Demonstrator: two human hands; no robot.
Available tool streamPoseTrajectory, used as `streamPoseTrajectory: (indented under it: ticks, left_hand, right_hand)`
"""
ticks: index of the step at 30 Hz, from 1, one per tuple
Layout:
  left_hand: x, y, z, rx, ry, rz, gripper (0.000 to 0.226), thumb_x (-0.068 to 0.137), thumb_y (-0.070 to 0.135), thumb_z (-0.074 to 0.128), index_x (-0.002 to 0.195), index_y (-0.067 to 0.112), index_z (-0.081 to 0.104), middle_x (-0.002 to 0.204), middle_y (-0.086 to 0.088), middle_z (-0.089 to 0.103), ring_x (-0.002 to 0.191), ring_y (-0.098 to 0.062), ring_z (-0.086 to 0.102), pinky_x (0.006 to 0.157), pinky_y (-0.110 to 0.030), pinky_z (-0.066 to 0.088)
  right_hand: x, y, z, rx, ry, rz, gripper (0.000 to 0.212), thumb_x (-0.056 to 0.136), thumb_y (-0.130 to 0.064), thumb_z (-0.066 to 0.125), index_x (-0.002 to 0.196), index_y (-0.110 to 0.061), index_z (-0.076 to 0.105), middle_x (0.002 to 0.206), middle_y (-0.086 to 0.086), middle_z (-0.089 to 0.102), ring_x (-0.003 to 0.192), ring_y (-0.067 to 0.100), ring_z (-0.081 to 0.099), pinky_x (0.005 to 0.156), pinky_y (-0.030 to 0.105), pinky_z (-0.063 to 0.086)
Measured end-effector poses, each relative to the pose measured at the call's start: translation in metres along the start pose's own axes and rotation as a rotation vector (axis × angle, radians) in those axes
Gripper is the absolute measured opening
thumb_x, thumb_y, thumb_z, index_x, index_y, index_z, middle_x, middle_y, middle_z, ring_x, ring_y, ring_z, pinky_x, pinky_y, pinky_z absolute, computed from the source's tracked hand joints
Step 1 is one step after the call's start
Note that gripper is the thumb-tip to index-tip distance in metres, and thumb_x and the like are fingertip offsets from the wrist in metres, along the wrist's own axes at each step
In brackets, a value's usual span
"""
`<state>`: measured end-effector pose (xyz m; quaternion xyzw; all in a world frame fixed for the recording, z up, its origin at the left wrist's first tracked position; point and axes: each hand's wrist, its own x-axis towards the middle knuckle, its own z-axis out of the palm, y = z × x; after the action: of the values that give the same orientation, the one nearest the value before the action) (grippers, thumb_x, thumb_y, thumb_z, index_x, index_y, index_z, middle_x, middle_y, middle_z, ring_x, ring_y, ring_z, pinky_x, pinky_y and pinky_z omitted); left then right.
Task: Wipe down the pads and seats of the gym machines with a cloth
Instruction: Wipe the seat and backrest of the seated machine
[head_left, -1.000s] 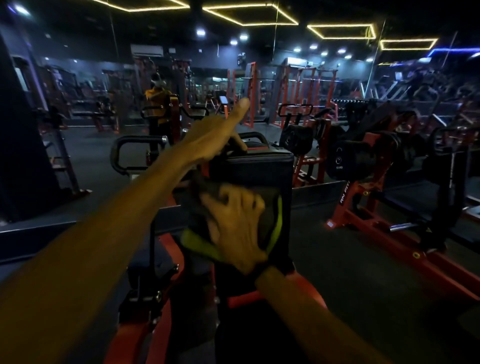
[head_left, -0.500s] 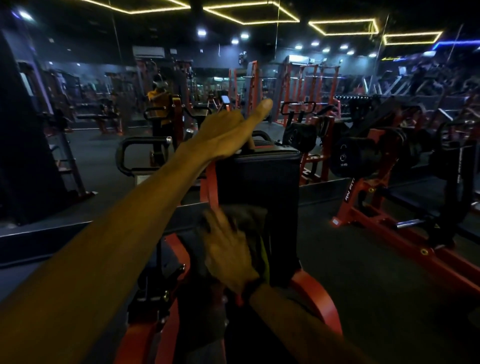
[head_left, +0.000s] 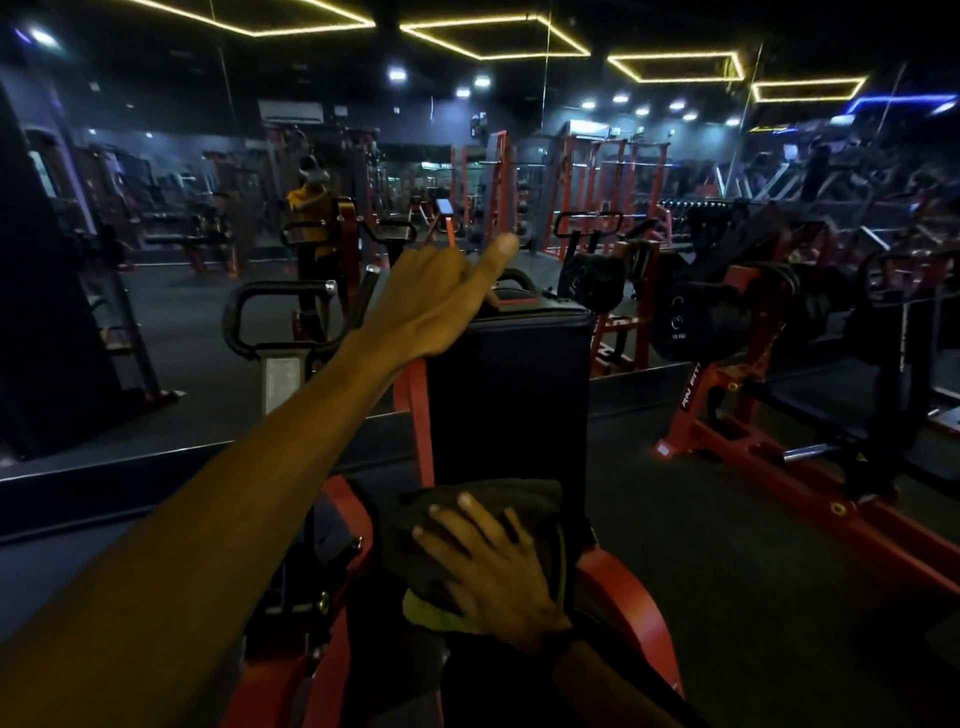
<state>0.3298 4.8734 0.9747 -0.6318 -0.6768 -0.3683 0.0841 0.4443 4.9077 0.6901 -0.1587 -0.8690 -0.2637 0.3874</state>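
A dark cloth (head_left: 483, 525) with a yellow-green edge is pressed flat against the lower part of an upright black pad (head_left: 511, 395) at the middle of the view. The cloth is held there by the right hand (head_left: 493, 577), whose fingers are spread and laid nearly straight over the fabric, with nothing curled round it. The top edge of the pad is met by the left hand (head_left: 436, 301), which is reached forward on a long outstretched arm; the thumb is raised and pointed away, while the fingers are draped over the far side of the top edge, so how far they are curled round it cannot be told. The pad is carried on a red machine frame (head_left: 618, 587), whose curved red members are seen just beside and below it. A black looped handle (head_left: 270, 317) is seen to the left of the pad. Well apart to the right, a red plate-loaded machine (head_left: 737, 415) with black weight plates is stood on the dark floor (head_left: 727, 597). Rows of red racks are seen far behind, under yellow outlined ceiling lights (head_left: 493, 36).
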Motion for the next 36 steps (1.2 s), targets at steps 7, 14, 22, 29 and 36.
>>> streamPoseTrajectory:
  ticks: [7, 14, 22, 29, 36]
  left_hand:
    - [0.011, -0.026, 0.011, -0.296, 0.043, -0.105, 0.088, 0.096, 0.073, 0.008, 0.065, 0.027, 0.076, 0.079, 0.0, 0.074, 0.09, -0.018, 0.066, 0.106, -0.048, 0.04]
    - [0.005, -0.03, 0.018, -0.223, 0.086, -0.042, 0.071, 0.097, 0.064, 0.018, 0.077, 0.029, 0.076, 0.079, -0.011, 0.069, 0.077, -0.015, 0.062, 0.074, -0.016, 0.034]
    - [0.009, -0.039, 0.03, -0.286, 0.18, -0.024, 0.088, 0.084, 0.089, 0.018, 0.066, 0.022, 0.07, 0.083, -0.02, 0.071, 0.082, -0.031, 0.066, 0.086, -0.043, 0.05]
    - [0.003, -0.034, 0.048, -0.114, 0.344, 0.099, 0.051, 0.092, 0.06, 0.046, 0.076, 0.019, 0.072, 0.068, -0.002, 0.068, 0.063, -0.02, 0.063, 0.071, -0.04, 0.053]
    - [0.008, -0.032, 0.063, 0.074, 0.346, 0.21, 0.022, 0.091, 0.032, 0.059, 0.081, 0.013, 0.057, 0.072, -0.002, 0.06, 0.065, -0.02, 0.056, 0.062, -0.042, 0.049]
  right_hand:
    - [0.141, 0.056, -0.048, 0.299, 0.346, 0.381, 0.046, 0.095, -0.034, 0.048, 0.141, -0.029, 0.047, 0.154, 0.009, 0.04, 0.149, 0.028, 0.026, 0.117, 0.047, 0.011]
    - [-0.025, -0.004, 0.014, 0.148, 0.105, 0.342, 0.051, 0.103, -0.049, 0.032, 0.152, -0.038, 0.029, 0.169, 0.0, 0.004, 0.155, 0.023, 0.006, 0.123, 0.041, 0.003]
    - [0.124, 0.073, -0.039, 0.332, 0.47, 0.757, 0.053, 0.105, -0.045, 0.032, 0.152, -0.021, 0.038, 0.162, 0.015, 0.029, 0.152, 0.028, 0.02, 0.123, 0.045, 0.009]
    - [0.031, -0.007, -0.003, 0.198, 0.171, 0.704, 0.065, 0.104, -0.053, 0.032, 0.16, -0.031, 0.01, 0.168, 0.011, 0.007, 0.156, 0.028, 0.003, 0.123, 0.05, 0.008]
    - [0.047, 0.019, -0.002, 0.188, 0.3, 1.194, 0.059, 0.105, -0.054, 0.018, 0.158, -0.026, 0.019, 0.162, 0.019, 0.026, 0.149, 0.034, 0.029, 0.119, 0.05, 0.025]
